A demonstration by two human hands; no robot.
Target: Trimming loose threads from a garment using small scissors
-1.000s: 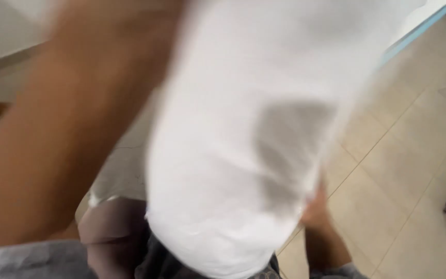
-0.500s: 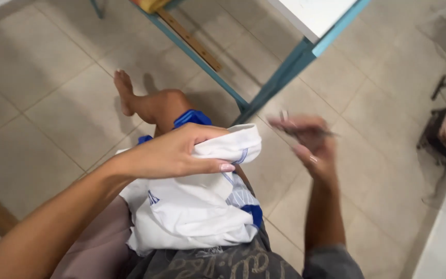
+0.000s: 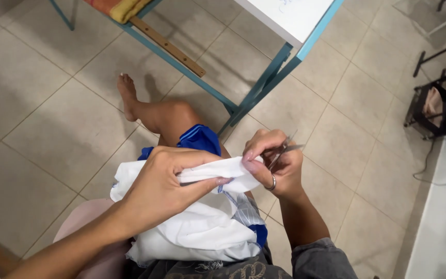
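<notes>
The left hand (image 3: 163, 178) pinched a folded edge of the white cloth (image 3: 202, 227) on the lap, while the right hand (image 3: 274, 163), at three o'clock of it, gripped thin metal tweezers (image 3: 283, 150) at that edge, with no finished work visible.

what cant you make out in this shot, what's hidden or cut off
Head view:
- White cloth: its folded edge is hidden under the left hand.
- Thin metal tool: most is covered by the right hand.
- Black stand: cut off by the right edge.
</notes>
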